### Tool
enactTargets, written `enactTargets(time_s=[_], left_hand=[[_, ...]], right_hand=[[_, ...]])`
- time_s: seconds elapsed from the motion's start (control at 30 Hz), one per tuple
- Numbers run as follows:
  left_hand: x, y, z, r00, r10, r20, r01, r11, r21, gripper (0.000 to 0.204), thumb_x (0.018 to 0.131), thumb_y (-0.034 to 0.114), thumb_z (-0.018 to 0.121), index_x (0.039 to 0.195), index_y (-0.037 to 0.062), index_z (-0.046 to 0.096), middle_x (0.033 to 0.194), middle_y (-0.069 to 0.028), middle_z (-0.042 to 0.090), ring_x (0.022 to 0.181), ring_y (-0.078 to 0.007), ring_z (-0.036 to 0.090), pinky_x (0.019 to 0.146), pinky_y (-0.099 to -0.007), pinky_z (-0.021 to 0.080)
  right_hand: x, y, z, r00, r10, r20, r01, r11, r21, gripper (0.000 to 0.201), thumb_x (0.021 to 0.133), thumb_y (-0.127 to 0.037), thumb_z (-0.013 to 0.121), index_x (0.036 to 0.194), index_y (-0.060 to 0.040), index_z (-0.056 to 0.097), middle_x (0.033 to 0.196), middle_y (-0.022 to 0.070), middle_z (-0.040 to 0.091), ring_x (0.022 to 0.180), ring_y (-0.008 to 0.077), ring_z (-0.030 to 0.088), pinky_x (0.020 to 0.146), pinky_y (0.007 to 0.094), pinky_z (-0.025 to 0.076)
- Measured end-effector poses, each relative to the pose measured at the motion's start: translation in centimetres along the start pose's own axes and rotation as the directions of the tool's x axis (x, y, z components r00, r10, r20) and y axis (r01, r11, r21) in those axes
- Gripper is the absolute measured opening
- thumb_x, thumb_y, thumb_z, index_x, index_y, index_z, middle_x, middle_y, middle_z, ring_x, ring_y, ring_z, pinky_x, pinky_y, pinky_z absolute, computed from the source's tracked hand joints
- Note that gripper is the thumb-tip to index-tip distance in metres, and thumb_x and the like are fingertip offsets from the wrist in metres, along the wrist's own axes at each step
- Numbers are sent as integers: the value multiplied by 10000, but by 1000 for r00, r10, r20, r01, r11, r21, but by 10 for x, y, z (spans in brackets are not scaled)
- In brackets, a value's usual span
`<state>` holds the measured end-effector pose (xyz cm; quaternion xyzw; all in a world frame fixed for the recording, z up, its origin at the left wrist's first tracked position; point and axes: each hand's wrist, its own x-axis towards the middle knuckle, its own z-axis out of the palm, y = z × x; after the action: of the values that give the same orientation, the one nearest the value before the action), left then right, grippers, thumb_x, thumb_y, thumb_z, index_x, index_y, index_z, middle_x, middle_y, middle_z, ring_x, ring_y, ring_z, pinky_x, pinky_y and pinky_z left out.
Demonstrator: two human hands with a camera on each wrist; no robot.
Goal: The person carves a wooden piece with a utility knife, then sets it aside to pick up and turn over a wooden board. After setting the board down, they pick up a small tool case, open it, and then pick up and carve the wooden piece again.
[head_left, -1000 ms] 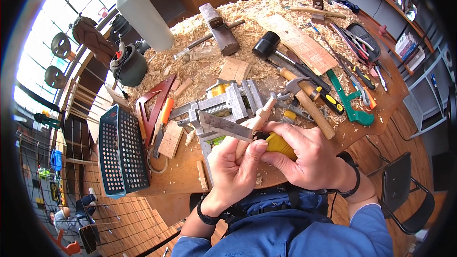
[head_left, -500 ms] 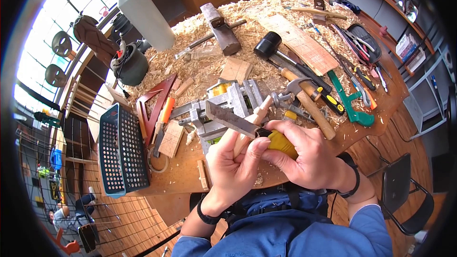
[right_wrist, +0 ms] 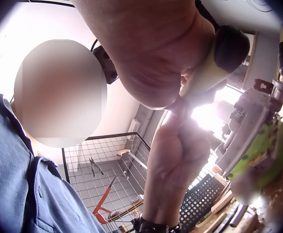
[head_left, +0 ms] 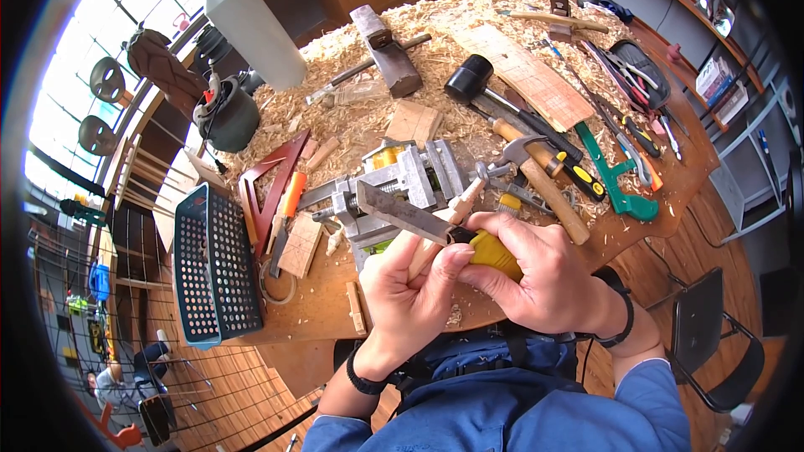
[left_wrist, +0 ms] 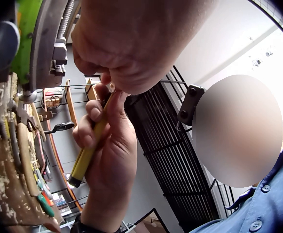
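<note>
In the head view my left hand grips a slim, whittled wooden stick, whose narrowed end points up and away to the right. My right hand holds a chisel by its yellow handle, which shows a black butt in both wrist views. The broad steel blade reaches out to the left across the stick. My left thumb lies against the tool where blade and handle meet. Both hands are close together above the bench's front edge; beyond them stands a metal vise. The stick's lower end is hidden in my left palm.
Wood shavings cover much of the bench. A perforated basket, a red set square and an orange-handled knife lie left. A claw hammer, a black mallet and a green-handled saw lie right.
The chisel blade has tipped slightly upward and shifted a little along the stick, whose narrow end has moved slightly. Both hands keep their grips in nearly the same place.
</note>
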<state>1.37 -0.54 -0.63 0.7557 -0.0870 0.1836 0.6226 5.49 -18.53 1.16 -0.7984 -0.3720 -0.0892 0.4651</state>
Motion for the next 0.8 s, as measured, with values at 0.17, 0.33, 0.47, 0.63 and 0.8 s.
enactTargets(time_s=[0.17,0.33,0.47,0.63,0.8], left_hand=[[0,1,0,1000,-9,-10,9,1000,-16,237,935,52,771,1146,-42,716,804,-17,725,735,-14,583,632,-192,471],[1,0,0,1000,12,-22,-12,1000,-18,206,931,41,773,1114,-40,725,828,-25,747,754,-11,594,641,-185,478],[0,4,-3,1000,-10,15,11,998,-59,317,958,44,738,1247,-60,659,951,-76,764,807,-43,629,705,-198,502],[-3,-4,-3,985,-18,170,34,995,-90,436,1054,60,578,1445,-112,488,1203,-95,689,1084,-86,589,928,-249,491],[-3,0,-2,981,-101,166,114,991,-72,438,1002,44,630,1417,-70,547,1308,-210,678,1139,-230,676,976,-335,506]], right_hand=[[0,-1,0,1000,9,-8,-9,999,32,418,926,-221,768,1215,31,602,962,215,722,838,408,732,682,452,581],[-2,-2,2,999,39,-3,-39,999,22,422,927,-227,770,1218,22,594,924,219,718,814,413,730,662,453,578],[0,0,2,999,32,-1,-32,997,67,417,928,-237,772,1209,16,597,860,213,714,773,405,729,630,446,570],[2,3,-6,997,-8,82,3,998,61,407,923,-245,777,1181,16,600,815,202,709,730,393,724,594,445,553],[1,2,-6,996,14,91,-18,999,47,399,922,-254,779,1151,22,603,792,204,702,701,397,716,571,456,539]])
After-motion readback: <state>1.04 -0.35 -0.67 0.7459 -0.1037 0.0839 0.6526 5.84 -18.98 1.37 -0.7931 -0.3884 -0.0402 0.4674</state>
